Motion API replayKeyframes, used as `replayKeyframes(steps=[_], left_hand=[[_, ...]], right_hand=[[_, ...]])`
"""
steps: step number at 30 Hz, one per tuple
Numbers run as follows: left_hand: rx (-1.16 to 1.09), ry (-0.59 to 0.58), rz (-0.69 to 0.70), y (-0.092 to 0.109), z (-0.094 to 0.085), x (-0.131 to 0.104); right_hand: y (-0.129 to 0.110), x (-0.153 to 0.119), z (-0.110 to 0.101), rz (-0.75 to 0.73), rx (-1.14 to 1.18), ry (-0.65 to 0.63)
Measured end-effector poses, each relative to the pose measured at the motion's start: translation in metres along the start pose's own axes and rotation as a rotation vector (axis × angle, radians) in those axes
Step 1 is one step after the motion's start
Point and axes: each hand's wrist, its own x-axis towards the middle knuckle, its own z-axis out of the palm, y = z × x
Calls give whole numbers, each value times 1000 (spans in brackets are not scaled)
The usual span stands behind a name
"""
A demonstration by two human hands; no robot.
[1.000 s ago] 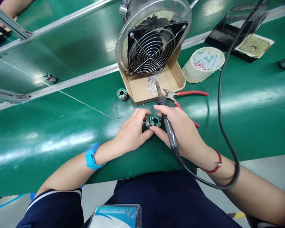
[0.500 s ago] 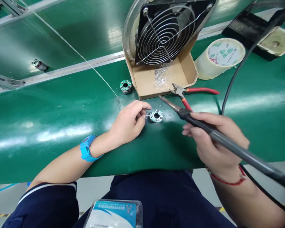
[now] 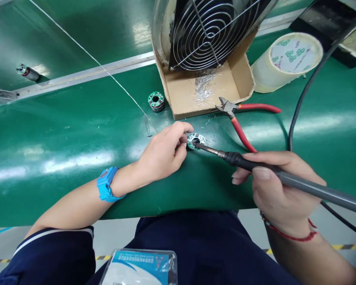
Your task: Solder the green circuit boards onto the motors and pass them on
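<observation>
A soldering iron point(image 3: 255, 164) is gripped like a pen in my right hand point(image 3: 284, 190). Its tip reaches the round circuit board point(image 3: 201, 138), a green ring with a dark centre hole. My left hand point(image 3: 166, 152), wearing a blue wrist strap point(image 3: 106, 185), pinches a thin solder wire point(image 3: 115, 81) just left of that board. The wire runs in from the upper left, and its short end meets the board's left side. Whether the tip touches the board or only hovers over it is hard to tell. Beyond my left hand stands a second ring board point(image 3: 156, 101) on a metal body.
A black fan point(image 3: 209, 35) with a wire guard stands in a cardboard tray point(image 3: 180, 95) holding clipped wire bits. Red-handled cutters point(image 3: 243, 130) lie right of the tray, near a large tape roll point(image 3: 295, 53). A cylindrical part point(image 3: 29, 73) lies at upper left; a black cable point(image 3: 299, 99) runs at right.
My right hand has brought the iron's tip down and left onto or just over the ring board. The left hand stays beside it with the wire. The view has shifted slightly.
</observation>
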Motion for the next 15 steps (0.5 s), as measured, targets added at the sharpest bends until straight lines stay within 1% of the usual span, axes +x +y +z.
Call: replayKeyframes(steps=[5,8,12,15], left_hand=[[-60,-11,-23,-1,2,2],[-85,-90,-42,-2,0,4],[-31,-222,-77,-2,-2,5],[0,-252,-112,-1,-3,6]], right_hand=[[-3,4,-4,-28,-55,-26],[-7,9,-4,-51,-52,-33],[-16,18,-4,-32,-172,-46],[-22,22,-5,17,-211,-49]])
